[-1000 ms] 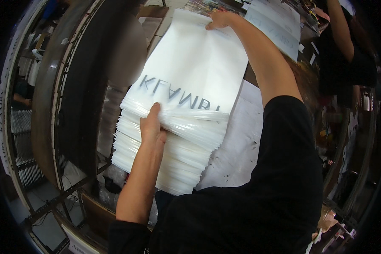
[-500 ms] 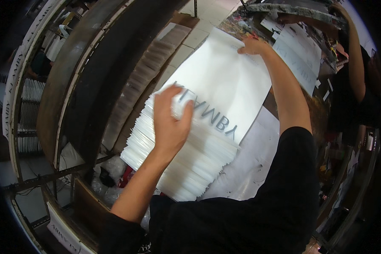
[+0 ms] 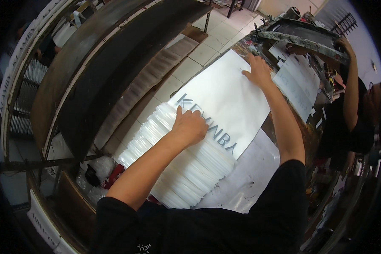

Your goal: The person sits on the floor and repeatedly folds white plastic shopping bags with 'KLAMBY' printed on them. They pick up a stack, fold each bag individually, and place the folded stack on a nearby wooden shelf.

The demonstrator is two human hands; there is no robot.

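Observation:
A fanned stack of white plastic bags lies in front of me, its edges layered like steps. Its uppermost bag extends flat toward the far side and carries dark printed lettering. My left hand rests over this lettering, where the flat bag meets the layered edges. Its fingers are curled down and their tips are hidden, so I cannot make out what they hold. At the far right edge of the same bag, my right hand has its fingers and thumb apart, with nothing gripped.
On the right, a person's hand holds a stained printing frame, raised above another printed bag. Long dark boards stand in a rack on the left. A whitish sheet lies beneath the stack.
My left hand has gone from raised and blurred with fingers spread to curled down on the printed bag. My right hand has lifted its fingers apart near the far edge. The view has shifted slightly.

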